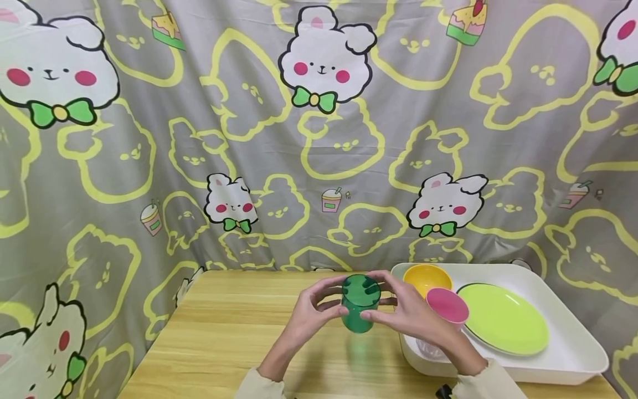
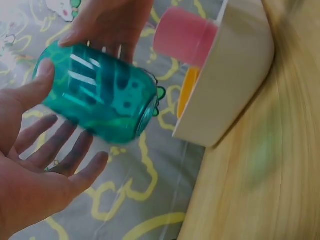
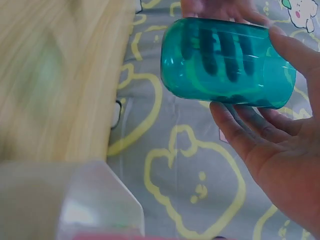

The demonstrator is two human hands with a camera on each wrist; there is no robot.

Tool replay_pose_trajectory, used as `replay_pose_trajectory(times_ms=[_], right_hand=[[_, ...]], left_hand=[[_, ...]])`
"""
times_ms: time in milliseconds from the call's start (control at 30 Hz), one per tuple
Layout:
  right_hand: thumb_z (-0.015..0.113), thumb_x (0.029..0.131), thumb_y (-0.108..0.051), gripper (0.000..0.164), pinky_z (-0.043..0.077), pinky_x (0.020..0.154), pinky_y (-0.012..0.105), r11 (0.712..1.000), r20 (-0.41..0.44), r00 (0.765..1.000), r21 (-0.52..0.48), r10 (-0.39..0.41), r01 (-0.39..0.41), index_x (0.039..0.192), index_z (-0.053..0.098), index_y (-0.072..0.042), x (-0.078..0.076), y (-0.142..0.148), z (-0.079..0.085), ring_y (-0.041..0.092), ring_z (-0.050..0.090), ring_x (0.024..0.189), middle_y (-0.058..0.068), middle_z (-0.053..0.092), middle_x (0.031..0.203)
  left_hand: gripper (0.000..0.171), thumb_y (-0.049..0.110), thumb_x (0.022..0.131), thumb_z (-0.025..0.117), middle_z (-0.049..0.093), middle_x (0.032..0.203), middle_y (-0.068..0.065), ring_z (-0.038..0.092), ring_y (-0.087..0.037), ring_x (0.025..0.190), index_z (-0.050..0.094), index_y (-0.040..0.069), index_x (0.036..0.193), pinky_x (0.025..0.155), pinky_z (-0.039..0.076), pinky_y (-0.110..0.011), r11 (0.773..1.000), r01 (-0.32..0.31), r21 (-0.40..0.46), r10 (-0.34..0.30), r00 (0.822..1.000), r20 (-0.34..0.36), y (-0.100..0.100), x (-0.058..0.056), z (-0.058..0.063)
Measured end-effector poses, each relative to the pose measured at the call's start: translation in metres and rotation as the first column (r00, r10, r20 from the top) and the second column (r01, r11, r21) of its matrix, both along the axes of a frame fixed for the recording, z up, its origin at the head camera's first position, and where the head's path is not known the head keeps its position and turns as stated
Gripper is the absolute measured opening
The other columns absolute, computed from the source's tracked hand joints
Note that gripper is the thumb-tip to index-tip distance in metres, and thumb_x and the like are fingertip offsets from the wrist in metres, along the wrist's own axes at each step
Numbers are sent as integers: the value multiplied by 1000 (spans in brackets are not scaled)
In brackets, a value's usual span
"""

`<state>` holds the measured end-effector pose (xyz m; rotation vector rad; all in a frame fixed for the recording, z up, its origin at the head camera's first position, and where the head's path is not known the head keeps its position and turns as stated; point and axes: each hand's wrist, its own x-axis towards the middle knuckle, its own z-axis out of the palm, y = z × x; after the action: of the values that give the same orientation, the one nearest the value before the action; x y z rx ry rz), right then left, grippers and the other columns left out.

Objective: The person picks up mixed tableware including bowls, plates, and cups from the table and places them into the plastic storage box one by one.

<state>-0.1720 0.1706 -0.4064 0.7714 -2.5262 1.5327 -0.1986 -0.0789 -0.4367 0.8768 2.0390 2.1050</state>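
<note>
Both hands hold a translucent green cup point(image 1: 361, 317) upright above the wooden table. My left hand point(image 1: 313, 308) grips its left side, thumb at the front and fingers round behind. On the opposite side my right hand point(image 1: 412, 313) holds it in a mirrored way, its thumb low on the front. In the left wrist view the cup point(image 2: 102, 95) shows a smooth, rounded base edge, and dark finger shapes appear through its wall. The right wrist view has the cup point(image 3: 225, 65) between the thumb and fingers of the right hand point(image 3: 285, 160).
On the right of the table point(image 1: 224, 332) stands a white tray point(image 1: 573, 338). It contains a lime green plate point(image 1: 505, 318), a yellow bowl point(image 1: 423, 277) and a pink cup point(image 1: 448, 305). A clear piece point(image 1: 430, 349) shows partly under the right forearm. A patterned curtain point(image 1: 279, 138) hangs behind.
</note>
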Motion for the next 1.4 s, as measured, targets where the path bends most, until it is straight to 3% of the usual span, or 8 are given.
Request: replay_pose_trajectory(times_ms=[200,367,667,767,933,1133,1233,1400], right_hand=[[89,82,-34,73,59,91,33,995,-106,993,74,-53,61,139,50,-10,5,17,14,25,67,107,9,62,129],[89,83,-26,71,60,89,38,988,-185,977,85,-108,125,139,49,-9,9,35,27,27,66,108,10,62,128],[89,82,-16,80,48,91,10,953,-293,922,89,-253,289,150,47,-14,25,71,50,7,59,113,6,61,132],[89,82,-15,81,49,89,8,943,-292,913,83,-286,322,151,47,-17,29,83,53,-1,55,113,4,61,133],[89,82,-16,83,46,87,5,923,-285,899,97,-333,373,152,45,-20,34,97,53,-6,54,110,6,61,131],[87,84,-21,81,44,83,0,890,-246,883,124,-400,438,152,43,-12,38,117,46,-14,50,103,15,60,129],[86,86,-22,77,46,80,1,879,-218,878,133,-425,458,149,44,-10,40,125,40,-4,57,103,17,59,128],[85,86,-27,78,49,76,6,862,-180,878,186,-443,472,149,44,-7,42,133,31,39,66,109,21,59,131]], left_hand=[[43,9,93,77,64,135,-12,59,-33,124,65,6,133,107,49,-46,991,-91,-95,85,994,-62,-19,-3,-6],[40,11,94,75,64,136,-11,60,-29,122,65,5,132,105,49,-53,966,-196,-167,176,976,-129,-42,-6,-11],[44,20,97,73,62,139,-7,59,-31,126,62,13,139,106,48,-58,897,-350,-269,274,919,-283,-75,-5,-8],[44,21,99,71,62,139,-9,58,-32,126,61,10,140,104,49,-58,860,-417,-295,308,884,-350,-86,-5,-9],[47,21,99,70,62,140,-9,56,-35,129,59,8,142,104,48,-59,782,-527,-334,338,808,-482,-104,-6,-11],[47,22,102,65,56,147,-12,51,-34,137,55,7,146,111,42,-56,739,-569,-362,305,761,-573,-118,-6,-16],[46,20,103,64,54,148,-15,49,-35,137,55,4,145,112,41,-57,720,-585,-372,298,746,-596,-123,-4,-19],[47,20,103,64,52,149,-19,47,-41,137,54,2,145,110,40,-64,682,-605,-411,303,745,-594,-130,0,-28]])
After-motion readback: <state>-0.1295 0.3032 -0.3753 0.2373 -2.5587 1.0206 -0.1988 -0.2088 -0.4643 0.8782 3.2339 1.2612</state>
